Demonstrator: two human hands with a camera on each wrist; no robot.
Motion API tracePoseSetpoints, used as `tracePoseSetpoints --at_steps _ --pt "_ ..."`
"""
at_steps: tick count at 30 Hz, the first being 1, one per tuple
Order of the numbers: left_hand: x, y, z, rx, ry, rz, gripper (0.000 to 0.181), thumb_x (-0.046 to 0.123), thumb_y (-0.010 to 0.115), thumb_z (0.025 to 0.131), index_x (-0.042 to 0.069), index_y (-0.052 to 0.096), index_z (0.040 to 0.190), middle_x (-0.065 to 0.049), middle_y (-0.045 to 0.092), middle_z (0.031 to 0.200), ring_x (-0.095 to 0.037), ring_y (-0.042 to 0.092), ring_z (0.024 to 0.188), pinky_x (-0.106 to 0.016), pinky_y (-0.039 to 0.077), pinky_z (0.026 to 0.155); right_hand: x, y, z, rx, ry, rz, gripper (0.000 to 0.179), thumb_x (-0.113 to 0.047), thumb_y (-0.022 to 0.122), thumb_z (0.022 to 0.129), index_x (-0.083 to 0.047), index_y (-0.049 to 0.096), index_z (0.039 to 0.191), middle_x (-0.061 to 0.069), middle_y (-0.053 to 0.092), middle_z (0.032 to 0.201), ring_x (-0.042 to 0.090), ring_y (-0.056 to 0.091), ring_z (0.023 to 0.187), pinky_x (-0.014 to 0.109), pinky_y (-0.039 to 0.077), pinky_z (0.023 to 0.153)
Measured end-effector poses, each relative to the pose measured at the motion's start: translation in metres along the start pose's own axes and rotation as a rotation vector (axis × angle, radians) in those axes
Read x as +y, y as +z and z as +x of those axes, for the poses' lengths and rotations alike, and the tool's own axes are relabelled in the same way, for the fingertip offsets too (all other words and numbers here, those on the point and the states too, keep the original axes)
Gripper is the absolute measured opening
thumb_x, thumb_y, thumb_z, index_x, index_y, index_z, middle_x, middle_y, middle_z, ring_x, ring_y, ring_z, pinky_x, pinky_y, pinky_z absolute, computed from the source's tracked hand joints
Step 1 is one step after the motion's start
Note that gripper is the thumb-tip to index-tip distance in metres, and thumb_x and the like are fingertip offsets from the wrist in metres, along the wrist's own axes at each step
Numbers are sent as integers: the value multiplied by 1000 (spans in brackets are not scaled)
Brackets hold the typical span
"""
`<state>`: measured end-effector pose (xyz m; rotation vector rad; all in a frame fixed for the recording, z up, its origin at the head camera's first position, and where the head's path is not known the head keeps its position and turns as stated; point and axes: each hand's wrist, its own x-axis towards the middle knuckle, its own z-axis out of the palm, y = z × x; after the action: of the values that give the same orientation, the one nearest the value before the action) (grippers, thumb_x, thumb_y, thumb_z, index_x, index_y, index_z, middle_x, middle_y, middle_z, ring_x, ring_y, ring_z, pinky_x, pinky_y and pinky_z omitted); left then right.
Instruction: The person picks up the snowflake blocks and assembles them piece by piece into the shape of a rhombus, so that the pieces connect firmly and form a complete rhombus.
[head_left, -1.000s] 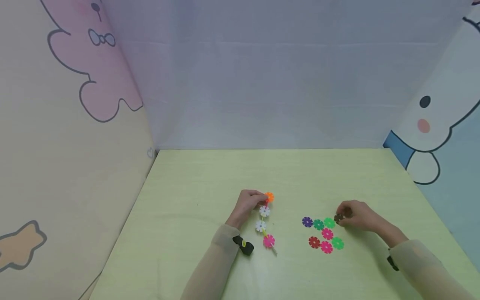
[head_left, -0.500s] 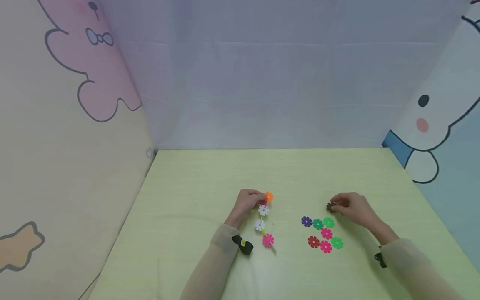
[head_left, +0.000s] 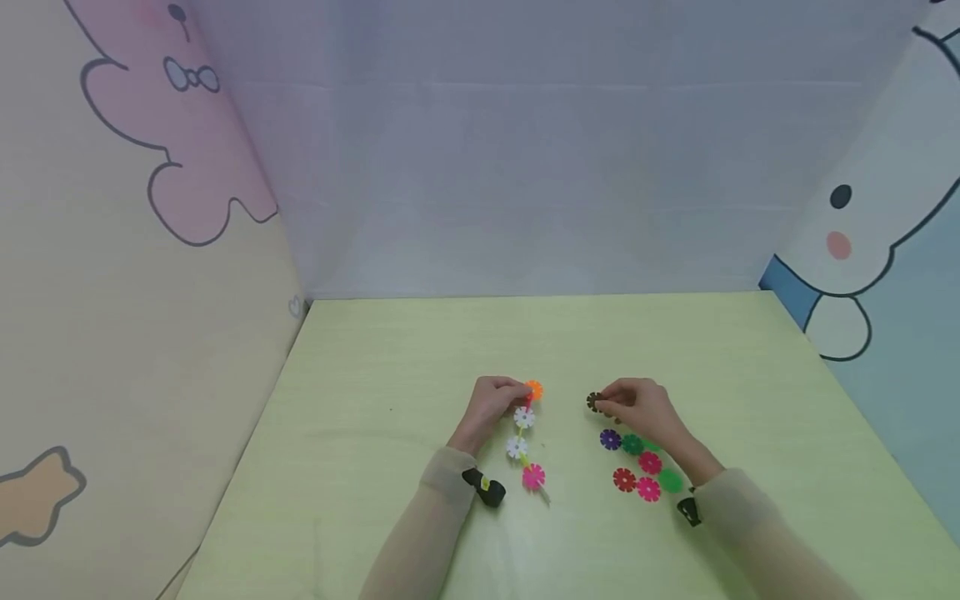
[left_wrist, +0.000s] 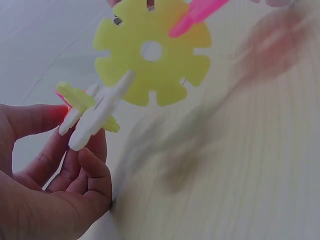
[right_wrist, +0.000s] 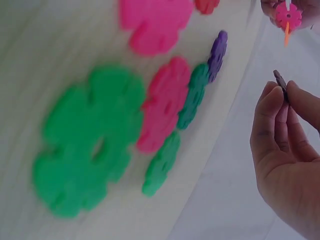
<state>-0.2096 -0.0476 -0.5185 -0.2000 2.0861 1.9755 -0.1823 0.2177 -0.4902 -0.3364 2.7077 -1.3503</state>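
My left hand point(head_left: 489, 408) grips the upper end of a chain of slotted flower-shaped plastic discs, just below its orange disc point(head_left: 535, 389). White discs point(head_left: 524, 417) follow below, and a pink disc point(head_left: 534, 477) is near the lower end. Some links are seen edge-on; in the left wrist view a yellow disc point(left_wrist: 122, 47) faces the camera beside a white one point(left_wrist: 97, 117). Between thumb and fingers, my right hand point(head_left: 645, 407) pinches a dark brown slotted disc point(head_left: 593, 402), held to the right of the chain and apart from it. The right wrist view shows this brown disc point(right_wrist: 280, 80) nearly edge-on.
Loose discs lie flat on the pale table point(head_left: 390, 358) below my right hand: purple point(head_left: 611, 439), dark green point(head_left: 632, 444), red point(head_left: 624, 480), pink point(head_left: 648, 489) and light green point(head_left: 671, 480). A pale curtain point(head_left: 540, 183) stands behind the table, with cartoon-printed walls at both sides.
My right hand has lifted the brown disc from beside the loose discs and carried it left, toward the chain. The left hand stays nearly still on the chain.
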Motion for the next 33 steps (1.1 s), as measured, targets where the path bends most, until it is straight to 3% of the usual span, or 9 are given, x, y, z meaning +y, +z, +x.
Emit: tracePoseSetpoints --at_steps 4,16,22,33 --pt "1 2 0 4 -5 2 11 13 76 79 3 75 84 -7 70 79 -17 65 70 -26 48 65 -12 17 5 -1 2 54 14 -16 73 86 -3 70 93 7 70 82 25 67 69 32 53 60" --pt "-1 3 -1 4 16 -13 13 14 75 81 2 75 83 -7 70 79 -18 67 71 -26 49 67 -34 54 10 66 14 77 11 -13 77 81 -5 70 85 1 70 74 21 66 63 30 49 51" --pt "-2 2 0 -3 19 -20 13 14 75 80 2 74 84 -8 70 78 -18 66 71 -27 49 69 -42 67 11 117 0 20 10 -13 79 79 -8 71 80 -2 67 69 11 61 57 29 48 49" --pt "-2 3 0 -20 26 -37 12 13 74 80 1 74 84 -9 70 80 -19 67 73 -29 51 70 -48 81 13 187 -30 -84 10 -12 79 79 -10 69 76 -5 65 68 8 60 59 26 50 54"
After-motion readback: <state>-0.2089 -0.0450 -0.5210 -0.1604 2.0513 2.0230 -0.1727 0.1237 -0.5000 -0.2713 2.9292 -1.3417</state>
